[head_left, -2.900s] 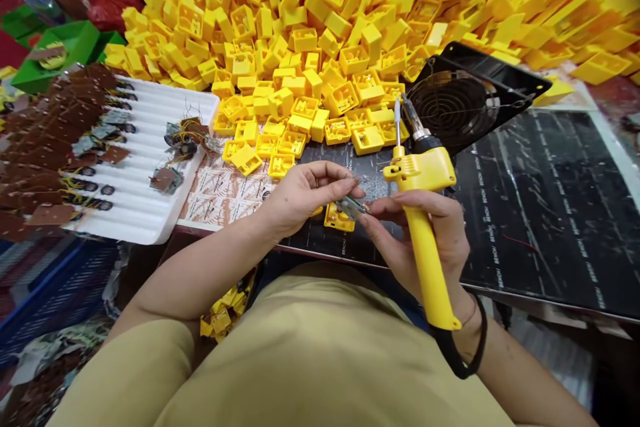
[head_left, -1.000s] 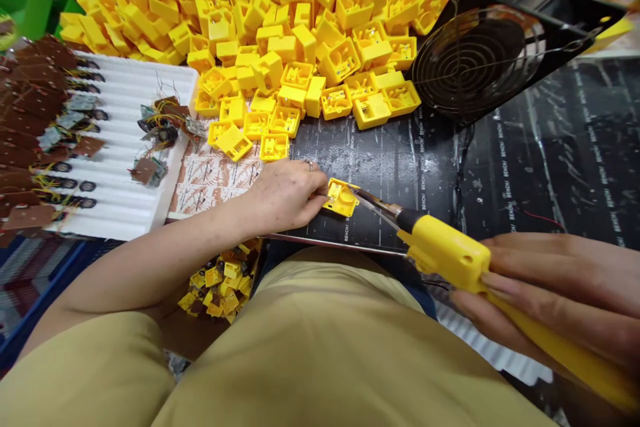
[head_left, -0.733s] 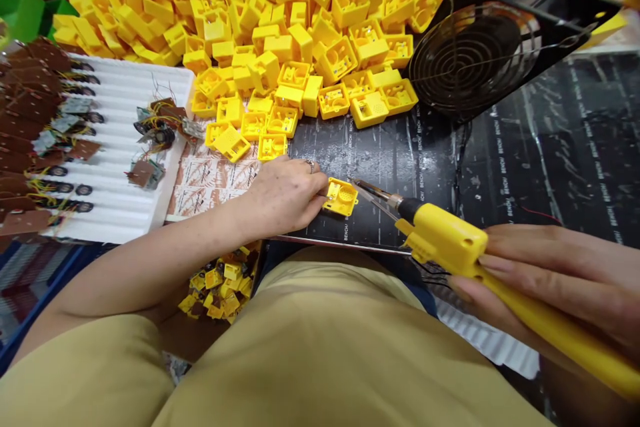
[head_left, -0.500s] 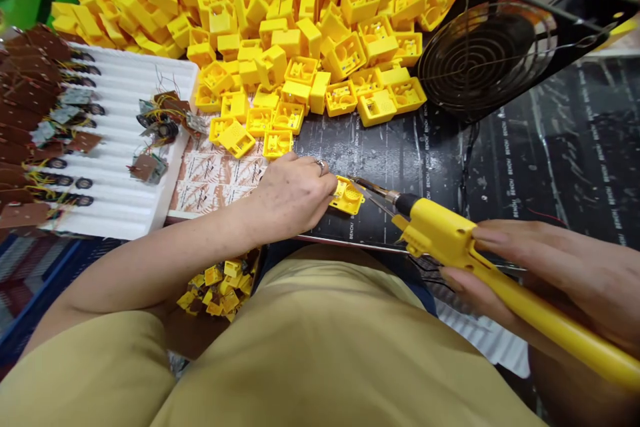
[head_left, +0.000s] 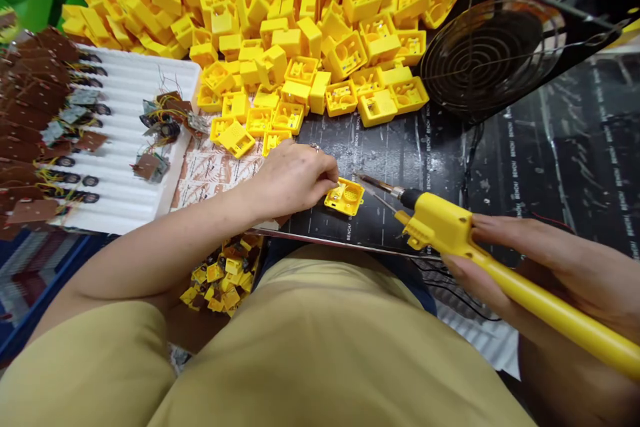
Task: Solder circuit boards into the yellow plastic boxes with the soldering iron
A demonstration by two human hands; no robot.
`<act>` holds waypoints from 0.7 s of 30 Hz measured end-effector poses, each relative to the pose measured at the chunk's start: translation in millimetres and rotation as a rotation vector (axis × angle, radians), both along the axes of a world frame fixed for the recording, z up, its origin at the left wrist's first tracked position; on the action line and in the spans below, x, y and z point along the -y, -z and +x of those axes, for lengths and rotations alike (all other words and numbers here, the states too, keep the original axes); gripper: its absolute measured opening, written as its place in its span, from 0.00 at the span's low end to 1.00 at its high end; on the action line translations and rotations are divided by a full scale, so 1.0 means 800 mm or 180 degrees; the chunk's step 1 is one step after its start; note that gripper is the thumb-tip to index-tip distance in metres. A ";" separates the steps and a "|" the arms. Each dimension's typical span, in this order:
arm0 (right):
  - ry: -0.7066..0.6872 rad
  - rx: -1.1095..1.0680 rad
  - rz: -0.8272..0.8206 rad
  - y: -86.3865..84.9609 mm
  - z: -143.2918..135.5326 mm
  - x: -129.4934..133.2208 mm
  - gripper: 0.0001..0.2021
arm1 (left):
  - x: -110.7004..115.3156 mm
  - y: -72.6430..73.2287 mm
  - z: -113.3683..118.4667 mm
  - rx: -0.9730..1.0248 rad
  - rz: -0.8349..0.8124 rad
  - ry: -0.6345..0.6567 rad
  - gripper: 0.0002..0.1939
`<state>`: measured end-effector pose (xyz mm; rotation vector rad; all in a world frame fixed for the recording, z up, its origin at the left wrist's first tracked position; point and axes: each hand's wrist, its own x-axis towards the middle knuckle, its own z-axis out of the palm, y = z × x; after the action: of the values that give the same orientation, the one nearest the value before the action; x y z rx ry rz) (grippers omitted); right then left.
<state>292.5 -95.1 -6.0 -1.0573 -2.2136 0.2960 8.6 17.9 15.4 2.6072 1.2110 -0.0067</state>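
Curled inward, the left hand (head_left: pixel 295 177) lies palm down on the bench with a ring on one finger. Its thumb and fingertips are drawn close together at the left edge of a small yellow casing (head_left: pixel 345 197); I cannot tell whether they grip it. This casing is a shallow rectangle of glossy plastic, open side up, with a perforated round recess and little screw lugs, lying on the black bench mat (head_left: pixel 390 153), whose shiny, scuffed surface carries lines of white lettering.

Closed around a smooth yellow handle, the right hand (head_left: pixel 575 267) holds a soldering gun (head_left: pixel 443 220) between fingers and thumb. Its slim metal tip and thin tube run out from a black collar and end near the casing's right side.

Beyond, boxy yellow shells (head_left: pixel 270 67) lie heaped at all angles. A black fan (head_left: pixel 490 47) with a concentric wire grille leans beside them. On the left, a ridged white foam tray (head_left: pixel 127 147) bears flat brown circuit boards (head_left: pixel 30 100) trailing yellow wires.
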 end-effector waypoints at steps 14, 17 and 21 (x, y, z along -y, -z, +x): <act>0.0037 0.0020 0.0172 -0.016 -0.042 0.002 0.03 | -0.010 -0.014 0.022 -0.0600 -0.0273 0.0093 0.11; -0.0178 -0.0043 0.0382 -0.025 -0.040 -0.003 0.07 | -0.011 -0.016 0.023 -0.0603 -0.0292 0.0044 0.11; 0.0108 0.0134 0.0156 -0.030 -0.026 0.000 0.07 | -0.013 -0.018 0.022 -0.0575 -0.0387 0.0078 0.11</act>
<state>271.9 -95.2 17.9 -1.0826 -2.2264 0.2055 26.2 28.2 29.8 2.5592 1.1954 -0.3168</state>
